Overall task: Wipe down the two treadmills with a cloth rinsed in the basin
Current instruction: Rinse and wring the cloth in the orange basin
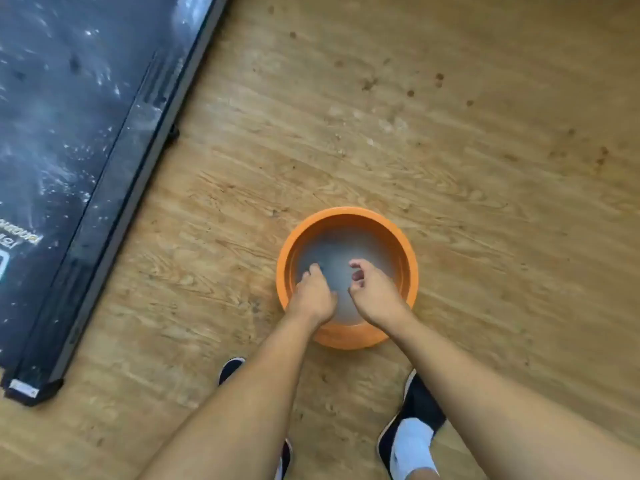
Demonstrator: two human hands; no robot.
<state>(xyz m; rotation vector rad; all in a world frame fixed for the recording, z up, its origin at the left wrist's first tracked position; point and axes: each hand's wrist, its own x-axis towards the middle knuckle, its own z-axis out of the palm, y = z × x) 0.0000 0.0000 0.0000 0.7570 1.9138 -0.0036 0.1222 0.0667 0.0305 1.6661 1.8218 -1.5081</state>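
While both bare forearms reach down from the near edge, the hands meet over the round orange plastic basin [346,213] on the wood-grain floor [450,133]. Left hand [313,297] is in on the basin's left side, fingertips dipped into the cloudy grey water [346,247]. Whether they pinch anything under there, I cannot tell; no cloth can be made out in the murk. Right hand [375,294] hovers just beside it, fingers [356,263] loosely curled, thumb apart, gripping nothing visible. Far left lies the black treadmill belt [52,133], speckled white, with its grey side rail [114,188]. Black shoes [420,407] stand near the basin.
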